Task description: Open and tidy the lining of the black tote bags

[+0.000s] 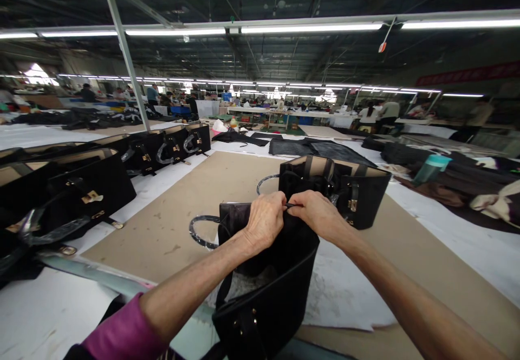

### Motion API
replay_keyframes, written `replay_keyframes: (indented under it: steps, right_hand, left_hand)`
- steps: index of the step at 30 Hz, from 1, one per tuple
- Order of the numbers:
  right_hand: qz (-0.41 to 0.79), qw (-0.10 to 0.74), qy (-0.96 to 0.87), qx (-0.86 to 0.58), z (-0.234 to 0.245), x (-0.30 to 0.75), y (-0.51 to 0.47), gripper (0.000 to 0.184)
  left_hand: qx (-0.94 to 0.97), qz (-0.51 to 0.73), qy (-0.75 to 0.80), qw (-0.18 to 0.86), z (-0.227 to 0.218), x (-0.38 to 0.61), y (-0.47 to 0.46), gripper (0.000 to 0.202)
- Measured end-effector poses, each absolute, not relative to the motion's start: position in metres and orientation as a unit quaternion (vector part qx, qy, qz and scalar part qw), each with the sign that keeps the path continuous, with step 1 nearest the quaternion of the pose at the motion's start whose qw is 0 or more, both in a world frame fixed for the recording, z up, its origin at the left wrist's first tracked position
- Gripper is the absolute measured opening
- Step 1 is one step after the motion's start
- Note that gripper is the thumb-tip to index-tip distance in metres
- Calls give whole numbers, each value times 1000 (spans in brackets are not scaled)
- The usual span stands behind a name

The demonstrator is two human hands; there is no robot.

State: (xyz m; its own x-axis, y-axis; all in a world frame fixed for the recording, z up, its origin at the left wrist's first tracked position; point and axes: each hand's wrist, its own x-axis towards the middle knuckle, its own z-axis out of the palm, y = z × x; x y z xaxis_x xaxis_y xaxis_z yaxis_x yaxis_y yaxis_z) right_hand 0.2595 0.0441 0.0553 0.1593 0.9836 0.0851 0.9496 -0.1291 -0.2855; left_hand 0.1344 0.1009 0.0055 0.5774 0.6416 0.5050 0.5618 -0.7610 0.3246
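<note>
A black handbag [272, 289] stands open on the table right in front of me, its handle [200, 232] wrapped in clear plastic and hanging to the left. Both hands meet at the bag's far rim. My left hand [265, 220] is closed, pinching the edge of the bag. My right hand [317, 213] is closed too, pinching a thin dark strip or pull at the same spot between the two hands. White paper stuffing shows inside the bag. A second black handbag [357, 192] stands just behind my hands.
A row of finished black handbags [93, 181] lines the left side. Brown cardboard [203, 197] covers the white table. Dark fabric pieces [320, 148] lie further back, a teal bottle [431, 168] stands at right. Other workers sit at distant tables.
</note>
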Motion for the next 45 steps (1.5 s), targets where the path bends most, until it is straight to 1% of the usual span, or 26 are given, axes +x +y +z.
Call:
replay_keyframes:
  steps: [4, 7, 9, 12, 15, 17, 19, 20, 22, 25, 27, 30, 35, 40, 45]
  right_hand:
    - [19, 119, -673, -729, 51, 260, 52, 17]
    - [3, 110, -698, -708, 49, 261, 51, 18]
    - [-3, 104, -710, -697, 48, 261, 50, 21]
    - [-14, 92, -711, -697, 48, 261, 49, 25]
    - [-12, 80, -710, -699, 48, 261, 49, 26]
    - [-10, 72, -708, -703, 50, 259, 48, 26]
    - [-12, 71, -702, -708, 53, 255, 46, 21]
    - [-11, 74, -702, -708, 56, 251, 47, 20]
    - [5, 81, -713, -696, 60, 243, 49, 22]
    - [51, 94, -740, -664, 63, 231, 60, 22]
    - [97, 99, -751, -646, 63, 226, 69, 22]
    - [160, 96, -746, -639, 60, 225, 80, 25]
    - [202, 117, -725, -648, 56, 231, 86, 29]
    - [190, 124, -718, -658, 54, 226, 85, 28]
    - [176, 133, -711, -667, 56, 220, 81, 29]
  left_hand:
    - [874, 323, 346, 113, 6, 136, 103, 13]
    - [860, 344, 339, 164, 6, 137, 103, 25]
    - [858, 347, 335, 176, 8, 137, 102, 32]
    - [871, 331, 326, 163, 18, 127, 98, 36]
    - [888, 307, 320, 121, 33, 98, 94, 30]
    - [881, 295, 358, 89, 41, 69, 93, 25]
    - [858, 287, 417, 87, 44, 38, 96, 24]
    - [846, 284, 439, 108, 43, 25, 99, 24]
    - [825, 268, 460, 191, 39, 6, 108, 27]
    - [799, 265, 432, 325, 29, 0, 119, 31]
    - [783, 282, 409, 372, 23, 5, 123, 31]
    - [763, 291, 411, 405, 17, 14, 128, 32]
    - [732, 292, 412, 457, 11, 21, 136, 31]
    - [719, 296, 419, 470, 14, 23, 132, 29]
    - [726, 289, 433, 449, 18, 26, 126, 27]
